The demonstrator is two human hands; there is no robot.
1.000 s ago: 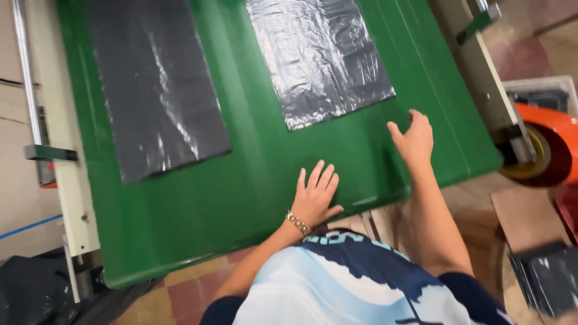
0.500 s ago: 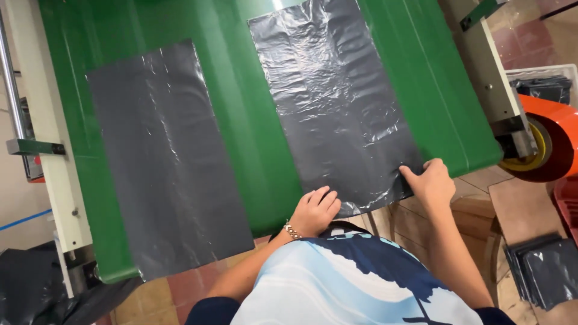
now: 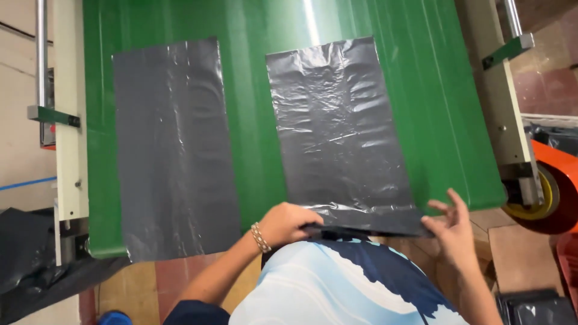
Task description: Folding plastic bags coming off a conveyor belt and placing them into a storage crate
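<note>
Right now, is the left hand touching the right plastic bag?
Touching. The head view shows the left hand gripping the near edge of the right plastic bag.

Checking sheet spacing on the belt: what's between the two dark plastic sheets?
Only bare green belt in the head view. The left sheet and the right sheet lie apart, not overlapping. Both hands, left hand and right hand, are at the right sheet's near edge.
</note>
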